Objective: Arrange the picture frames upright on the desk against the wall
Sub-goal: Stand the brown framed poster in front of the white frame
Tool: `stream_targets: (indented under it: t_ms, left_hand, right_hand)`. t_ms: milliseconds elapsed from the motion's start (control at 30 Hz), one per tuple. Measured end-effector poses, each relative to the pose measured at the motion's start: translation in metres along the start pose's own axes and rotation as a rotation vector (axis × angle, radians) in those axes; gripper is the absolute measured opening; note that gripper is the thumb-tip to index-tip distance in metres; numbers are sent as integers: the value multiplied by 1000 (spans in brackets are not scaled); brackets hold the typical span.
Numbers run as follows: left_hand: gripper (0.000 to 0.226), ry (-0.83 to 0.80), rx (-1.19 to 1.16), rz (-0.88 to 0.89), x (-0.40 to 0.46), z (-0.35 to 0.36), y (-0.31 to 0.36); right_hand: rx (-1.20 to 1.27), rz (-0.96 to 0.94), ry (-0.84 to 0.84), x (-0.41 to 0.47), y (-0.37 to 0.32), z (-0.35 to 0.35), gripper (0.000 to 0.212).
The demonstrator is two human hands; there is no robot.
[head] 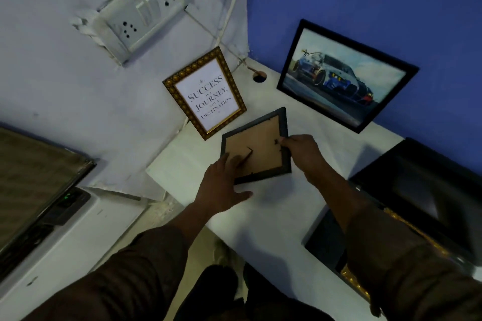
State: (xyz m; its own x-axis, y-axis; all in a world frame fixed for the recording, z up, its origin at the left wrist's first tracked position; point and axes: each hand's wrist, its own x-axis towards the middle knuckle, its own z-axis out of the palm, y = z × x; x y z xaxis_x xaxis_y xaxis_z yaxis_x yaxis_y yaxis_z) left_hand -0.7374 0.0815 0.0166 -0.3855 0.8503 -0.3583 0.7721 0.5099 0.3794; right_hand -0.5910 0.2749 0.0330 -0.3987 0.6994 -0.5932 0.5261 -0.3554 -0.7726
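Note:
A small dark frame (257, 138) is held with its brown cardboard back toward me, above the white desk (273, 206). My left hand (224, 180) rests on its lower left part, fingers by the back stand flap. My right hand (300, 148) grips its right edge. A gold frame with a "Success" text (204, 92) stands upright against the pale wall. A black frame with a car picture (344, 75) leans upright against the blue wall.
More frames, one gold (354, 281) and dark ones (422, 195), lie stacked at the desk's right. A cable hole (259, 77) sits in the desk corner. A socket panel (140, 21) is on the wall. A white appliance (65, 237) stands left of the desk.

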Motion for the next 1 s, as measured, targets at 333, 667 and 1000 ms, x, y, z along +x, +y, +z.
stream_targets:
  t_ms: [333,667,1000]
  left_hand:
    - [47,408,6,164,-43,-35,32]
    - [32,-18,-1058,181,-121,-36,40]
    - [37,-462,-1115,267,-156,-5,122]
  right_hand:
    - [149,-102,59,-105,-58,-19,35]
    - [173,-132,473,-194,31,-31,50]
    - [432,-43,540,-301,102,-80,45]
